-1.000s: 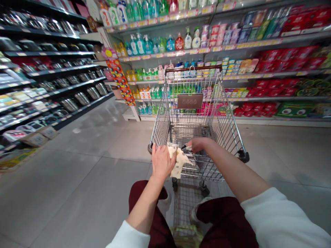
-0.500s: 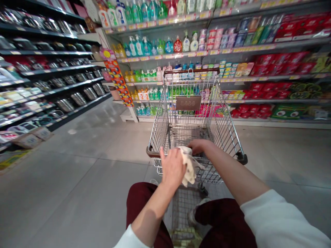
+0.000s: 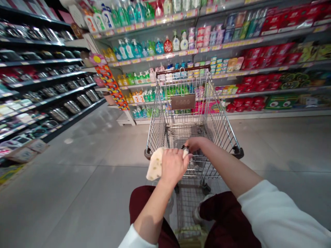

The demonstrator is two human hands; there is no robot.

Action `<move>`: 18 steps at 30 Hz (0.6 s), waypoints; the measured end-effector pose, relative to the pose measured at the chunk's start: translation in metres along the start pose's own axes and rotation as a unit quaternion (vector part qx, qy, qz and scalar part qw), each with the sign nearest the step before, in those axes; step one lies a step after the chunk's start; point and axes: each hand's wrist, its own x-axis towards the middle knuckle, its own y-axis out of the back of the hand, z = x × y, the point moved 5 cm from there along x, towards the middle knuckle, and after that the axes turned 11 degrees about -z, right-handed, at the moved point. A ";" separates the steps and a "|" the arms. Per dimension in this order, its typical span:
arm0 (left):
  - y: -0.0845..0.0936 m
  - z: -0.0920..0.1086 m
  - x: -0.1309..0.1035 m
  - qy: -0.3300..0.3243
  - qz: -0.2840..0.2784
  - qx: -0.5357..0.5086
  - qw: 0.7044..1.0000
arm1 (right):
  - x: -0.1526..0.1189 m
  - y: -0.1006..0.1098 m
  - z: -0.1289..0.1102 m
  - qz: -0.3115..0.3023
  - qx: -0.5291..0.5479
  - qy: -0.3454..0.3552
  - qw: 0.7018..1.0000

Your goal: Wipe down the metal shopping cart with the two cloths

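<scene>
A cream cloth with greenish-brown spots is bunched under my left hand, and its loose part hangs out on the left. My left hand is closed on it, at the near bar of a metal shopping cart. My right hand reaches in from the right, just beyond my left thumb. Its fingers are curled at a small dark piece by the cart's near edge, and what they hold is mostly hidden. Dark caps sit on both near corners of the cart.
Shelves of pump bottles and red boxes stand beyond the cart. On the left, dark shelves carry metal pots. My knees in dark red trousers flank the cart's near end. A cart wheel rests on the grey floor.
The cloth hung down to the right of my left hand before; now it spreads out to the left. My left hand has turned over the bar. The whole view has shifted slightly.
</scene>
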 end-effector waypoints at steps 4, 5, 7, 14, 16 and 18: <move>-0.003 0.024 0.011 -0.031 -0.044 -0.043 0.998 | 0.005 -0.001 0.009 0.002 0.005 -0.017 1.000; -0.002 0.023 0.012 -0.035 -0.053 -0.058 0.996 | 0.005 -0.002 0.011 0.000 0.006 -0.022 1.000; 0.002 0.013 0.010 -0.042 -0.061 -0.093 0.993 | 0.004 -0.003 0.013 -0.001 0.004 -0.025 1.000; 0.012 -0.027 0.001 -0.007 -0.063 0.021 0.998 | 0.000 0.001 0.000 0.005 -0.008 -0.012 1.000; 0.012 -0.025 0.000 0.001 -0.057 0.053 0.997 | 0.005 0.004 -0.003 0.008 -0.002 -0.001 1.000; 0.009 -0.018 0.000 -0.013 -0.058 0.045 0.997 | 0.011 0.006 -0.005 0.006 0.019 0.018 1.000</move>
